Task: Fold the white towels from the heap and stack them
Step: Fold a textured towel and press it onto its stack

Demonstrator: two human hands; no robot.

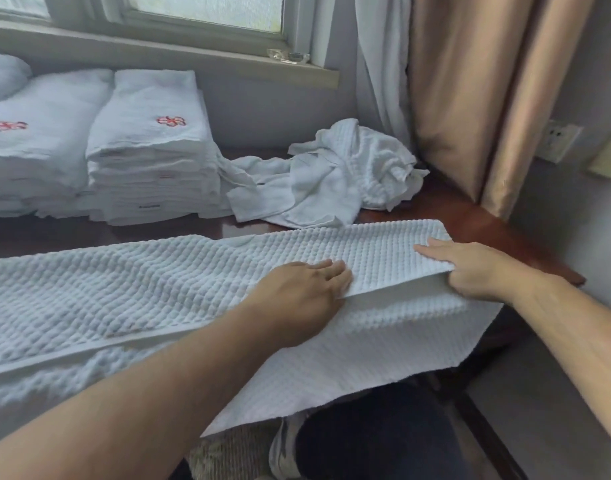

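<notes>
There are two hands, the left hand (302, 292) and the right hand (477, 268), one spread waffle towel (141, 285), one crumpled heap (331, 174), two folded stacks, the left stack (37, 143) and the right stack (151, 154), and one wall socket (558, 140).

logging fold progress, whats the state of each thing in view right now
white waffle-textured towel: spread across table, folded lengthwise, near edge hanging off
left hand: flat, pressing the towel
right hand: pinching the top layer's right end
crumpled white towel heap: unfolded
folded white towel stacks with red embroidery: neat, side by side
dark wooden table: bearing everything
</notes>
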